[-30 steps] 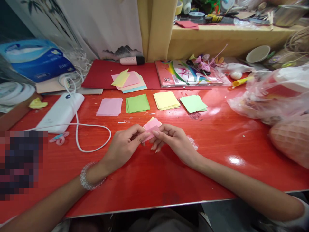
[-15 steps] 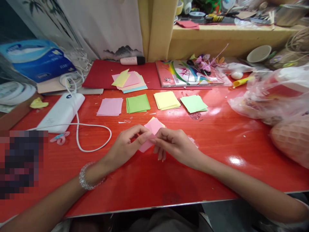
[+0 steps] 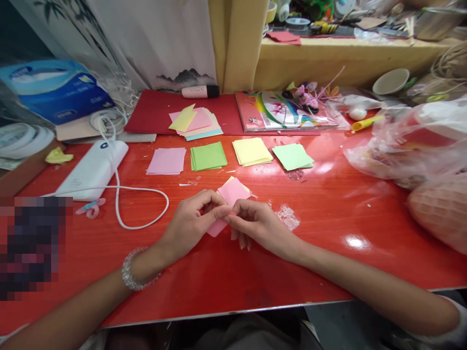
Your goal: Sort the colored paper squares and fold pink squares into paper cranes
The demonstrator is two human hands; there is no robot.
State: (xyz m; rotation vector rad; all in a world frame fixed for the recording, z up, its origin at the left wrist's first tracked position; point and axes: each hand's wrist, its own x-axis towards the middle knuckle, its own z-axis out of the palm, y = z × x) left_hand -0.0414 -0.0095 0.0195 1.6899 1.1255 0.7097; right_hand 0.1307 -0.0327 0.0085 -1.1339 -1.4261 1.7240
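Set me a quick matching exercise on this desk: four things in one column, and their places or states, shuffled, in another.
Things
1. Small pink sheet
2. White power bank
3. Yellow paper stack
4. Pink tube with a black cap

Places and states
A. Between the bright green stack and the mint green stack
B. Lying on its side behind the loose, fanned papers
C. At the fingertips of the left hand and the right hand
D. Under part of a white cable

Right pairs: 1-C, 2-D, 3-A, 4-B
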